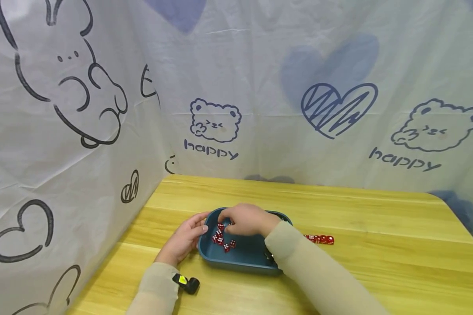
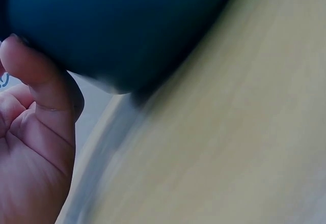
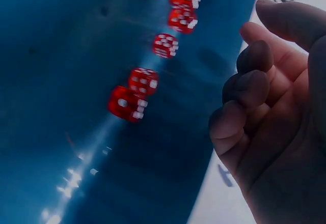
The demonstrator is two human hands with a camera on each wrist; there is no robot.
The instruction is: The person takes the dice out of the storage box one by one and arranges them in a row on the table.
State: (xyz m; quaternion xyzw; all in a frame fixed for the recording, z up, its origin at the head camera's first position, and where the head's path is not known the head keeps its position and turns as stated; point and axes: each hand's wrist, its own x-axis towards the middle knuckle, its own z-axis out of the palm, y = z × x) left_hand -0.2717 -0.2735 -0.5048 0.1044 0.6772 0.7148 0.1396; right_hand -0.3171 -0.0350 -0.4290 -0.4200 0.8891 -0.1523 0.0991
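Note:
A dark blue tray (image 1: 240,264) sits on the table, tilted a little in the left wrist view. My left hand (image 1: 188,236) grips its left end, thumb at the rim and fingers along the outside. Inside, several red dice with white pips (image 1: 219,238) lie loose toward the left. Over them, in the head view, reaches my right hand (image 1: 246,220), its index finger and thumb spread apart and pointing down. The right wrist view shows that hand's other fingers (image 3: 247,89) curled, nothing visible between them, beside a scattered line of dice (image 3: 143,81).
To the right of the tray, a row of red dice (image 1: 323,239) lies on the wooden table (image 1: 362,218), partly behind the right sleeve (image 1: 319,267). Small dark shiny items (image 1: 269,256) show in the tray's right end. White printed cloth (image 1: 268,144) surrounds the table.

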